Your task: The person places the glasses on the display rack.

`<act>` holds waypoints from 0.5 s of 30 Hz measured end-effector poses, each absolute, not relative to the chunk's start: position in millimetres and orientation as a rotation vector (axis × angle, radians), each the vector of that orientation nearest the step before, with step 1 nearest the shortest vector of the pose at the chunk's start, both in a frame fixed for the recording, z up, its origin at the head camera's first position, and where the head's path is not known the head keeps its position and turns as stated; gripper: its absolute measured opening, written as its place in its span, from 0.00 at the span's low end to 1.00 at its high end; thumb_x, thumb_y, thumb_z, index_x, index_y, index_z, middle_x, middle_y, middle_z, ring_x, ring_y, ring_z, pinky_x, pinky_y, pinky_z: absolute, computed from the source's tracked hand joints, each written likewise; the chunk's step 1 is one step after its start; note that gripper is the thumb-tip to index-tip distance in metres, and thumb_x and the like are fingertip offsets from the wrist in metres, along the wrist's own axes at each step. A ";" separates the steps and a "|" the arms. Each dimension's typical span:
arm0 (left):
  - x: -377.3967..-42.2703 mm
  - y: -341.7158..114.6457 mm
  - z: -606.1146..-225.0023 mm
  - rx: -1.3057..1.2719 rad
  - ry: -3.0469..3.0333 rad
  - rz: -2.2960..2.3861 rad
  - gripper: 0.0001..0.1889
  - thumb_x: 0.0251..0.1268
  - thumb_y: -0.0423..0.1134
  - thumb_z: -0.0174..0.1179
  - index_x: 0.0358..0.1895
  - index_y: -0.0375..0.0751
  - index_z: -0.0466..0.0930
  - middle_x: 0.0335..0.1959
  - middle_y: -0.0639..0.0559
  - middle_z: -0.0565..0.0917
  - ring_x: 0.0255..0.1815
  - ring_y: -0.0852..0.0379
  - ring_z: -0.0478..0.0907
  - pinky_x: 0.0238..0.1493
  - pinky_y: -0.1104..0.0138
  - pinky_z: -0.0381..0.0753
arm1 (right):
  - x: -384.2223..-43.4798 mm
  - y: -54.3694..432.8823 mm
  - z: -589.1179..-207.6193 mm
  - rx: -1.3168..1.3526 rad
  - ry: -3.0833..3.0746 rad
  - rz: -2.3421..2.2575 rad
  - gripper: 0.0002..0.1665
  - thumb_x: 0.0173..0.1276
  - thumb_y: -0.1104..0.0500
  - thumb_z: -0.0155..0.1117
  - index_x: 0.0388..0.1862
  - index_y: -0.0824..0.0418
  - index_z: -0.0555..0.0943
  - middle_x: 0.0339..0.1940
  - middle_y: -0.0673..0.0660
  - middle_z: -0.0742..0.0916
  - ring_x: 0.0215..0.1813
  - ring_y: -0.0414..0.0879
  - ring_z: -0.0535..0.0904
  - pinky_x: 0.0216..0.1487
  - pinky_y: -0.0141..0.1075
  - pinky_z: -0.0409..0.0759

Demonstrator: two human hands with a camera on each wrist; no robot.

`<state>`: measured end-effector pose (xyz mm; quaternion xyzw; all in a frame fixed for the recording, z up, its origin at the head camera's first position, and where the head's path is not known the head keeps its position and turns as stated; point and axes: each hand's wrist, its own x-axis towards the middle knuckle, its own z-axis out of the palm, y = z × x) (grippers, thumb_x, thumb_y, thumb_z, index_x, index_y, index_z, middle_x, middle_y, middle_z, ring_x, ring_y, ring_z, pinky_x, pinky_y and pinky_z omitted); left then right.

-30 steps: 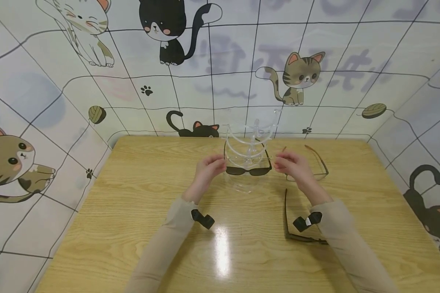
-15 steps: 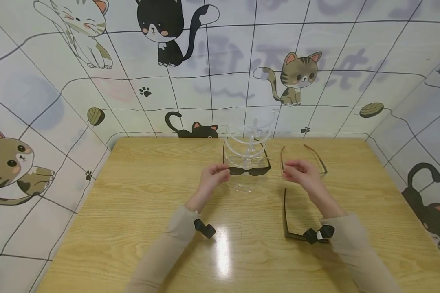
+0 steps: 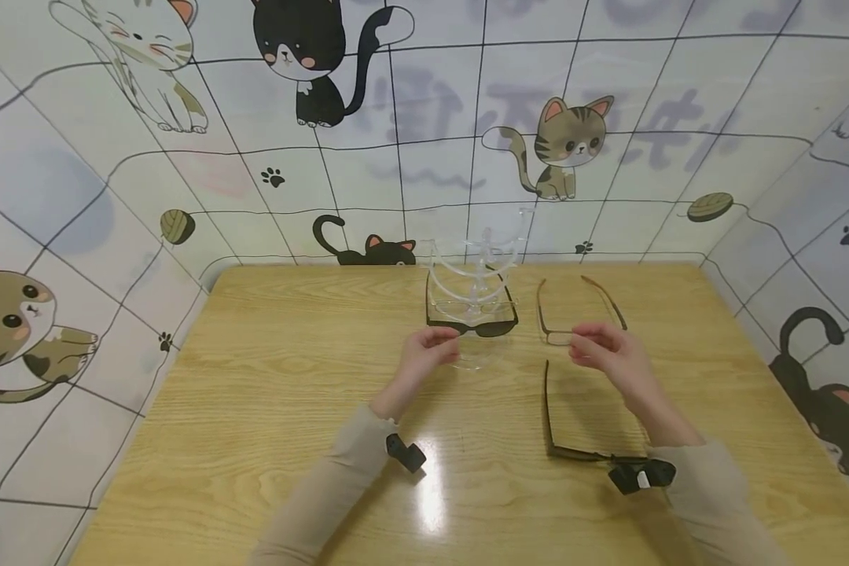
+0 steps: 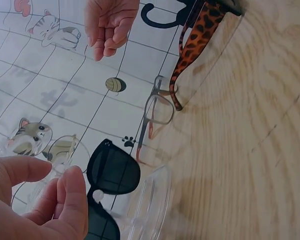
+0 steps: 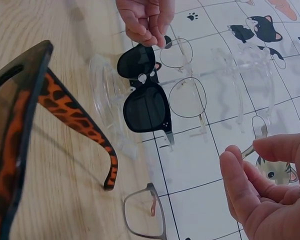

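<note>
A clear display stand (image 3: 477, 271) with curved arms bears dark sunglasses (image 3: 495, 328) on a low arm and thin wire-rimmed glasses (image 5: 205, 97) just above. My left hand (image 3: 424, 358) is in front of the sunglasses' left lens, overlapping it in the head view. In the left wrist view its thumb and bent fingers sit close together, holding nothing. My right hand (image 3: 619, 362) hovers to the stand's right, fingers loosely bent and nothing between them. It covers part of a pair of brown-templed eyeglasses (image 3: 559, 338) in the head view.
Tortoiseshell-templed sunglasses (image 5: 77, 107) lie on the wooden table (image 3: 269, 346) near my right wrist, their temple pointing toward the back. A wall (image 3: 439, 173) printed with cartoon cats stands close behind the stand and along both sides.
Both hands have left the sides of the wire-rimmed glasses on the stand and come nearer. My right hand has swung well to the right; my left has shifted slightly right and down.
</note>
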<state>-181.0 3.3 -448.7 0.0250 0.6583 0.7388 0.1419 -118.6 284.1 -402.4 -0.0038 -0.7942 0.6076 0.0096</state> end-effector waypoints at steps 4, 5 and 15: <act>-176.1 13.7 -451.5 0.119 1.880 2.118 0.13 0.60 0.24 0.56 0.48 0.20 0.74 0.42 0.31 0.79 0.29 0.63 0.78 0.39 0.68 0.82 | -107.5 291.7 -400.9 -0.038 -2.485 1.888 0.16 0.69 0.59 0.58 0.49 0.69 0.74 0.35 0.46 0.83 0.37 0.36 0.81 0.40 0.29 0.82; -174.6 16.7 -452.3 0.137 1.883 2.114 0.13 0.60 0.24 0.56 0.47 0.19 0.74 0.40 0.32 0.80 0.28 0.63 0.78 0.39 0.68 0.83 | -104.8 293.6 -400.7 -0.046 -2.479 1.899 0.15 0.69 0.59 0.58 0.49 0.68 0.74 0.35 0.47 0.83 0.37 0.37 0.81 0.40 0.29 0.82; -156.6 48.2 -467.3 0.226 1.819 2.079 0.11 0.57 0.21 0.58 0.44 0.17 0.75 0.29 0.50 0.80 0.25 0.64 0.77 0.37 0.65 0.84 | -73.2 314.6 -405.0 -0.104 -2.503 1.845 0.13 0.70 0.59 0.58 0.48 0.65 0.75 0.35 0.43 0.84 0.38 0.36 0.82 0.39 0.29 0.82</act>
